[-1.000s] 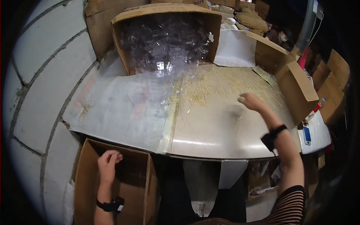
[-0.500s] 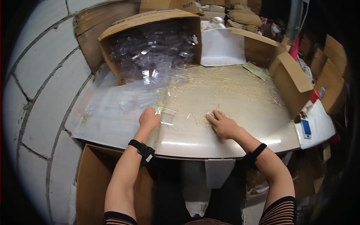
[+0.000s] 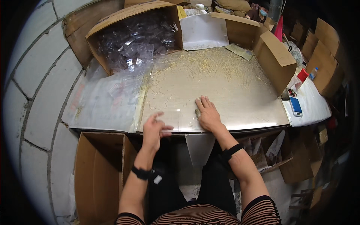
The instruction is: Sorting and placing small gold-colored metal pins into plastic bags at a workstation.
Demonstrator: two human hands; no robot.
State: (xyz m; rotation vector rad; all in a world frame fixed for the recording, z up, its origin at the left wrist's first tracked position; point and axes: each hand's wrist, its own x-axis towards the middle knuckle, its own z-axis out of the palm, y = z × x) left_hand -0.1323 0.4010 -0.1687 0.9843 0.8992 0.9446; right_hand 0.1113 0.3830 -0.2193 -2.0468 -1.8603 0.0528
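While the right hand (image 3: 209, 115) is lying flat on the desk (image 3: 247, 103), the left hand (image 3: 153, 130) is hovering, fingers apart, near thin pieces (image 3: 166, 103).

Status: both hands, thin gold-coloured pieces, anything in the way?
Left hand open, motion-blurred, at front edge of tabletop. Right hand open, palm-down on it. Thin gold-coloured pieces scattered, densest toward back. No obstacle evident between them and right hand.
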